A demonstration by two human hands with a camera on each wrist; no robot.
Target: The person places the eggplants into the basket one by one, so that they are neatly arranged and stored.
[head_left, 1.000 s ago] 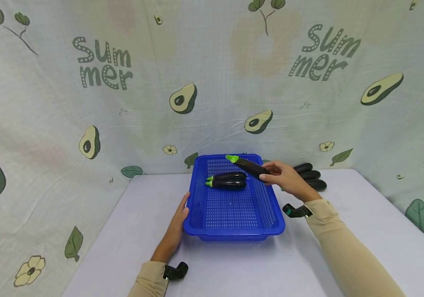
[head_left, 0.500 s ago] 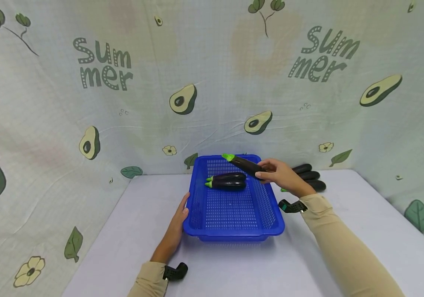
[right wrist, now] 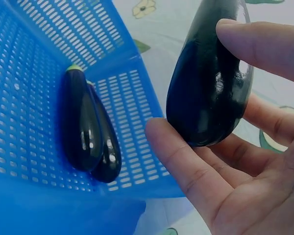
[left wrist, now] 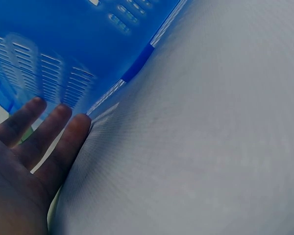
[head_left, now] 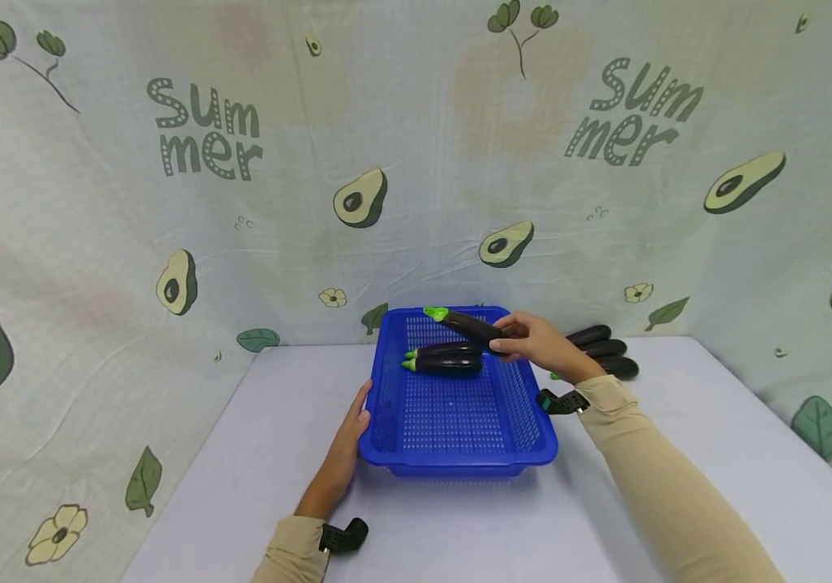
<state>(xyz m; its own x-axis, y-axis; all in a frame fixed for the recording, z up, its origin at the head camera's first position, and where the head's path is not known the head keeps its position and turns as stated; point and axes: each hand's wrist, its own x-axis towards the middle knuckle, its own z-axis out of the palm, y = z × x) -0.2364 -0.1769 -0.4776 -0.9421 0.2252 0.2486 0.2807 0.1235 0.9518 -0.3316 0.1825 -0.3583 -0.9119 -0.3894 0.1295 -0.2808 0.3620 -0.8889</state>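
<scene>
My right hand (head_left: 543, 346) grips a dark eggplant (head_left: 468, 326) by its thick end, above the back right of a blue plastic basket (head_left: 452, 460). Its green stem points left and a little up. In the right wrist view thumb and fingers close around the glossy eggplant (right wrist: 208, 83). Two more eggplants (head_left: 448, 366) lie side by side inside the basket, stems to the left. At the basket's left side is my left hand (head_left: 343, 445); in the left wrist view its straight fingers (left wrist: 71, 137) touch the slotted wall (left wrist: 54, 73).
Several eggplants (head_left: 608, 348) lie on the white table (head_left: 241, 461) right of the basket, partly hidden behind my right hand and wrist. A cloth printed with avocados (head_left: 360, 198) hangs behind and at both sides.
My right hand has carried the eggplant a little left, farther over the basket. My left hand and the basket have stayed in place.
</scene>
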